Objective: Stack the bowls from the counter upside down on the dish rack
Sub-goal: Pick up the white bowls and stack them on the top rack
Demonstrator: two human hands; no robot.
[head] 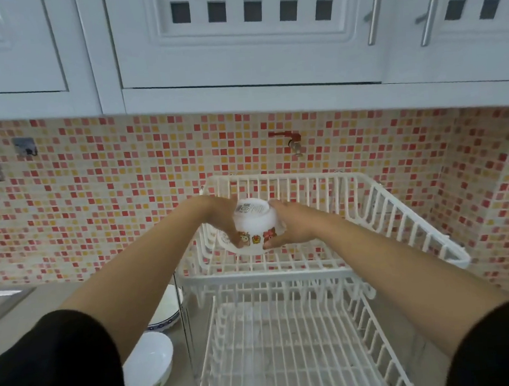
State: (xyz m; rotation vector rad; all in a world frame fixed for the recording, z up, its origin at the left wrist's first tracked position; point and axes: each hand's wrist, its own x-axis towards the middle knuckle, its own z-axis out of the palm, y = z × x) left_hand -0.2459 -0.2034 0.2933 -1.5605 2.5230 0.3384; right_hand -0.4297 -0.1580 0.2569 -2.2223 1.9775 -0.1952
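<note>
A white bowl (255, 223) with red and yellow pictures near its rim is held upside down, foot and sticker facing up, over the upper tier of the white wire dish rack (393, 210). My left hand (223, 216) grips its left side and my right hand (291, 223) its right side. It hangs over the tier's left part; whether it touches the wires is hidden. Two more bowls stand upright on the counter left of the rack: a plain white one (149, 366) and one with a blue rim (165, 313), partly behind my left arm.
The rack's lower tier (288, 350) sits in front and below. A steel sink edge (2, 304) shows at far left. A red tap (285, 138) juts from the mosaic tile wall above the rack. White cupboards (236, 43) hang overhead.
</note>
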